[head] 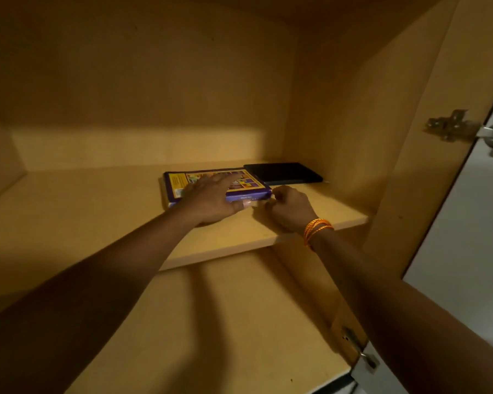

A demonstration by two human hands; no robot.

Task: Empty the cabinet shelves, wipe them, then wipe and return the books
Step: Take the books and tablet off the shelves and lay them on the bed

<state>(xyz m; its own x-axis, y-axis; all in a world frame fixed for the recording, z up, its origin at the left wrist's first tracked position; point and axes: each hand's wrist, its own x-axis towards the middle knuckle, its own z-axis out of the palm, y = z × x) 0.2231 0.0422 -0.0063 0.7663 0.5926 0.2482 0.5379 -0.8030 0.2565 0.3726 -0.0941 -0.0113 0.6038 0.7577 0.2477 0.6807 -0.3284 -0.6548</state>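
Head view. Purple book [211,183] lies flat on the upper shelf [296,223], toward its right half; a black book [282,172] lies flat just behind and right of it, edges touching or nearly so.

Left hand [211,201]: fingers spread flat over the purple cover, thumb under the near edge. Right hand [288,209]: fingers curled at the near right corner; whether it pinches the book, cannot tell.

Judgement: glossy cover, likely slick; thin, stiff enough, light. Best held by the near edge, thumb below. Shelf is smooth laminate board; metal hinge [450,125] to the right.
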